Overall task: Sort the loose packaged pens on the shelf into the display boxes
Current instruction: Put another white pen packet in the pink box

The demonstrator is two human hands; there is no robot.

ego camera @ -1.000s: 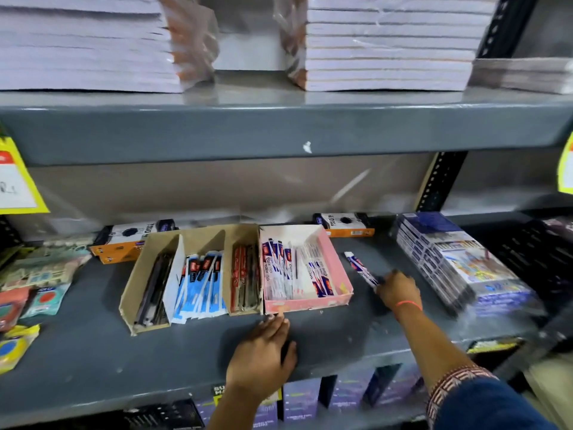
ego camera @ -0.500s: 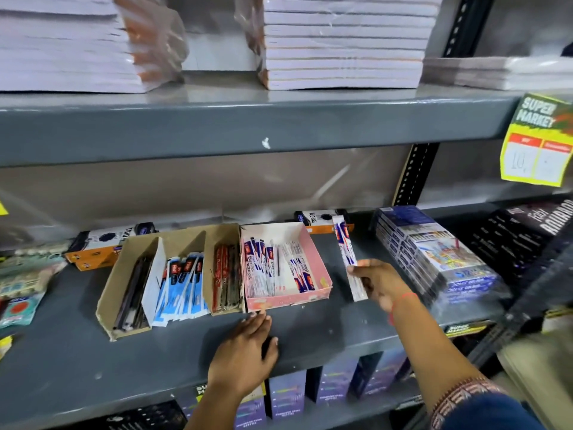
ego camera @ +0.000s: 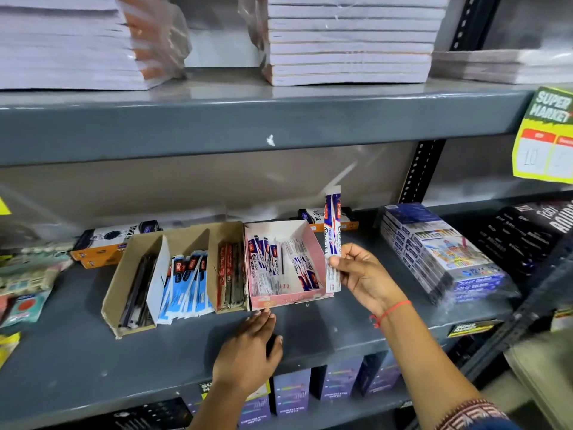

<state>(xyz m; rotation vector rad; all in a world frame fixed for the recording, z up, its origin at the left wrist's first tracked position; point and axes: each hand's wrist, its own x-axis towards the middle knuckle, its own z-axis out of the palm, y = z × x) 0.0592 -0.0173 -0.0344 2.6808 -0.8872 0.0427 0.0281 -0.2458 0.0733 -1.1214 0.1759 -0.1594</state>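
Observation:
My right hand [ego camera: 364, 276] pinches a white, blue and red packaged pen [ego camera: 332, 221] by its lower part and holds it upright just right of the pink display box [ego camera: 313, 248], which holds several like packets. My left hand [ego camera: 248, 356] lies flat on the grey shelf [ego camera: 77, 361], fingertips at the pink box's front edge. Left of it a brown cardboard display box [ego camera: 124, 276] has compartments with black pens, blue-packaged pens [ego camera: 186, 283] and red-packaged pens [ego camera: 229, 274].
Orange-and-white boxes [ego camera: 102, 243] lie behind the display boxes. A wrapped stack of colour-pencil packs [ego camera: 440, 252] stands to the right, black packs [ego camera: 527, 231] beyond. Blister packs [ego camera: 28, 280] lie at far left. Notebook stacks [ego camera: 347, 41] fill the upper shelf.
My right hand picked the packaged pen off the shelf right of the pink box, raised it upright and brought it to the box's right wall. My left hand stayed put.

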